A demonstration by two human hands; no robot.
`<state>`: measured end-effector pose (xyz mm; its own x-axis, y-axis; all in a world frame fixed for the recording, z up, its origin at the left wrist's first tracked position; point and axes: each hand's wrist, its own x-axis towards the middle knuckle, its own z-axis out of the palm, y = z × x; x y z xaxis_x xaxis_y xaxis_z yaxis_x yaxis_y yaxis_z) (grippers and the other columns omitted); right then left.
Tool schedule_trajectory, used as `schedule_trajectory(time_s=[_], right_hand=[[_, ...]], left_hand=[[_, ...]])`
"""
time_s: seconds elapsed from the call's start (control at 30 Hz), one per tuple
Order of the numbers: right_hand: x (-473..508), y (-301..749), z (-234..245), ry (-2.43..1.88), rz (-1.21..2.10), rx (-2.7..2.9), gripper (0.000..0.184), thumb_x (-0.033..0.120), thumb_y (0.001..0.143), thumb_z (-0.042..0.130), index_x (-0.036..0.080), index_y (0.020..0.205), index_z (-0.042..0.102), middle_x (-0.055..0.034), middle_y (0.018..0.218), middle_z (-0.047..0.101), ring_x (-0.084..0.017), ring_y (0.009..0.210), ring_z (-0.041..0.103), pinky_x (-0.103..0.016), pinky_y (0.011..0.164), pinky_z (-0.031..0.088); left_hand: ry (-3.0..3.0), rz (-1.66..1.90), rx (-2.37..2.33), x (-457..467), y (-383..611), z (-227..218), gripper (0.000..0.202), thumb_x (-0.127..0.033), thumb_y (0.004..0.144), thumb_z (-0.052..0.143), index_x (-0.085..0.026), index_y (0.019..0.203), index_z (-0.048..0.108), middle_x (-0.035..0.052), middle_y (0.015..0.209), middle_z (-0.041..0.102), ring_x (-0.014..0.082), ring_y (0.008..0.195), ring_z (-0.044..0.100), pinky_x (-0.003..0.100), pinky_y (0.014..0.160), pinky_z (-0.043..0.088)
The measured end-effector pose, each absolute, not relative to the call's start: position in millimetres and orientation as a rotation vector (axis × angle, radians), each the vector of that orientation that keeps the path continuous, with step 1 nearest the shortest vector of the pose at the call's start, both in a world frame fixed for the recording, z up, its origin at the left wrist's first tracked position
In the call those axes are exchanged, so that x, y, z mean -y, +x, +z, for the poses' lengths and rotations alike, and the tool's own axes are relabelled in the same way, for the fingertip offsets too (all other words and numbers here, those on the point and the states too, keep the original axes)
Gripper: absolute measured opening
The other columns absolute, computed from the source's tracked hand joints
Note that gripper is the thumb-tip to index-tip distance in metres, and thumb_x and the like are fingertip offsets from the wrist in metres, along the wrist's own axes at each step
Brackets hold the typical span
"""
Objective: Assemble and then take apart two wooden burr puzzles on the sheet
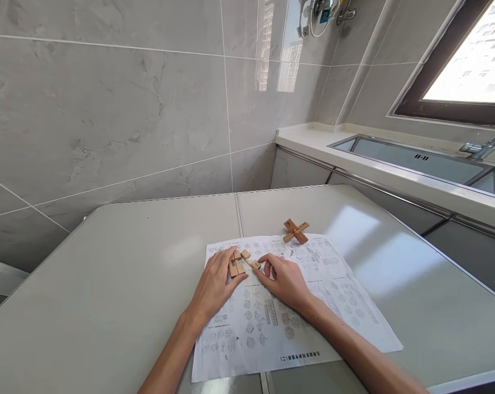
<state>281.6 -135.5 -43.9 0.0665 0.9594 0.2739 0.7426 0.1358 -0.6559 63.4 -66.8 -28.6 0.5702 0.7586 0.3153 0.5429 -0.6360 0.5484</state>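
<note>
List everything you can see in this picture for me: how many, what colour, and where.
wooden blocks: several, light brown, on the sheet between both hands
wooden cross: one, brown, at the sheet's far edge
printed sheet: one, white with diagrams, on the table
table: one, pale grey, centre foreground
sink: one, steel, right, beyond the table
tap: one, silver, at the sink's right end
window: one, dark frame, upper right
left hand: one, bare, grip around the blocks
right hand: one, bare, fingertips pinching the blocks' right end

Hands [251, 279] pinch wooden pieces [239, 262] on sheet [313, 306].
</note>
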Motion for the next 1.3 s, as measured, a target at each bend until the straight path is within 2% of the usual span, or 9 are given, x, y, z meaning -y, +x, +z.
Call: schedule_trajectory(time_s=[0.23,0.4,0.6,0.8,0.93,1.17,1.3], right_hand=[[137.2,280.9,-41.9,-1.556,0.415,1.836,0.023,0.042,0.106,0.058,0.025,0.113,0.073,-0.0011,0.081,0.074,-0.019,0.067,0.066,-0.029,0.065,0.043],[137.2,281.1,-41.6,-1.512,0.403,1.882,0.023,0.036,0.108,0.056,0.026,0.115,0.074,-0.0027,0.086,0.075,-0.019,0.07,0.067,-0.029,0.065,0.043],[137.5,282.4,-42.5,-1.504,0.412,1.894,0.019,0.032,0.106,0.057,0.026,0.114,0.073,-0.0015,0.085,0.075,-0.018,0.068,0.067,-0.028,0.064,0.041],[137.8,282.9,-40.3,-1.5,0.431,1.889,0.019,0.026,0.105,0.054,0.025,0.11,0.072,-0.0011,0.087,0.076,-0.017,0.067,0.066,-0.028,0.063,0.04],[137.4,282.3,-38.5,-1.495,0.441,1.878,0.019,0.024,0.104,0.054,0.024,0.107,0.073,-0.0011,0.087,0.077,-0.017,0.068,0.066,-0.028,0.063,0.04],[135.9,282.1,-37.2,-1.485,0.481,1.838,0.019,0.022,0.103,0.054,0.024,0.103,0.073,-0.0019,0.086,0.077,-0.018,0.068,0.065,-0.028,0.064,0.041],[134.5,282.3,-37.2,-1.471,0.516,1.815,0.019,0.023,0.103,0.054,0.024,0.102,0.073,-0.002,0.085,0.076,-0.018,0.068,0.064,-0.028,0.064,0.04]], left_hand=[[2.416,0.713,-1.037,68.3,62.9,-25.7,0.063,-0.038,0.096,0.076,-0.035,0.151,0.045,0.0058,0.147,0.063,0.0305,0.135,0.058,0.05,0.111,0.051],[2.462,0.642,-0.989,70.9,64.0,-17.6,0.047,-0.039,0.1,0.07,-0.039,0.145,0.055,0.0,0.148,0.063,0.0273,0.136,0.055,0.046,0.113,0.049],[2.425,0.723,-1.174,65.3,62.0,-21.0,0.048,-0.039,0.093,0.078,-0.038,0.138,0.06,-0.0024,0.141,0.067,0.0266,0.13,0.058,0.044,0.11,0.05],[2.335,0.848,-1.423,48.2,49.8,-24.2,0.044,-0.038,0.094,0.074,-0.031,0.134,0.06,0.0038,0.137,0.068,0.0318,0.124,0.06,0.049,0.103,0.051],[2.31,0.895,-1.504,42.3,45.3,-25.3,0.042,-0.037,0.093,0.073,-0.029,0.132,0.06,0.0064,0.134,0.07,0.034,0.122,0.06,0.053,0.104,0.049],[2.423,0.97,-1.461,53.8,51.6,-22.8,0.045,-0.038,0.098,0.067,-0.029,0.141,0.054,0.0093,0.15,0.06,0.0359,0.141,0.049,0.058,0.115,0.042],[2.57,1.033,-1.264,68.6,62.1,-13.1,0.037,-0.032,0.103,0.06,-0.028,0.139,0.054,0.01,0.14,0.064,0.0327,0.135,0.055,0.053,0.111,0.048]])
